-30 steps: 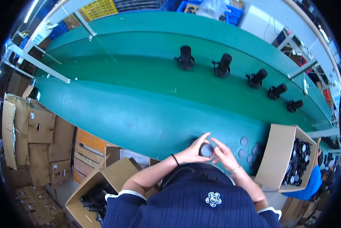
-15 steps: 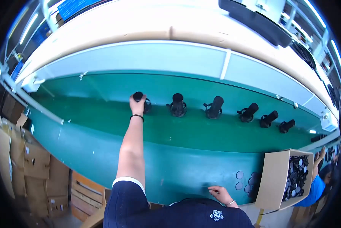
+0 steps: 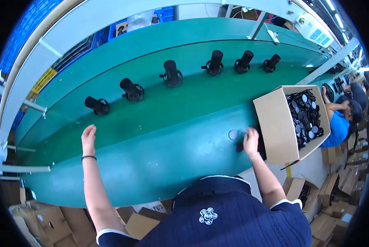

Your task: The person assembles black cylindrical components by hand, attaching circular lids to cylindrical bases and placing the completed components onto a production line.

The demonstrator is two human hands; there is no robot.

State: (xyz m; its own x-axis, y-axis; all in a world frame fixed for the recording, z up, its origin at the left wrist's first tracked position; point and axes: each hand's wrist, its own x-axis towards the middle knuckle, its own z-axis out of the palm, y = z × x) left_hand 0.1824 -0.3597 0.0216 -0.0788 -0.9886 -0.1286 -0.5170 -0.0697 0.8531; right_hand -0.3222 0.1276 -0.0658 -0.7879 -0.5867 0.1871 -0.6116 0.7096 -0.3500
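My left hand point(image 3: 89, 140) hovers over the near side of the green belt, fingers up and a little apart, with nothing seen in it. Beyond it stands the leftmost of several black microphone-like cylinders in ring-shaped mounts point(image 3: 96, 106), not touched. At the right, my right hand point(image 3: 251, 142) is bent down among small round discs on the bench, its fingers drawn together. What lies between those fingertips is hidden. One grey-faced disc point(image 3: 233, 134) lies just left of them, and a dark disc point(image 3: 238, 147) is beside the fingers.
An open cardboard box point(image 3: 277, 126) full of similar discs stands right of my right hand. A metal post point(image 3: 334, 61) slants up beyond it. Blue crates point(image 3: 164, 15) sit behind the belt. Another person in blue point(image 3: 336, 123) is at the far right. Cartons point(image 3: 55, 222) lie below left.
My left hand has let go of a black cylinder and drawn back toward me. My right hand has reached forward to the discs. The view has shifted to the right.
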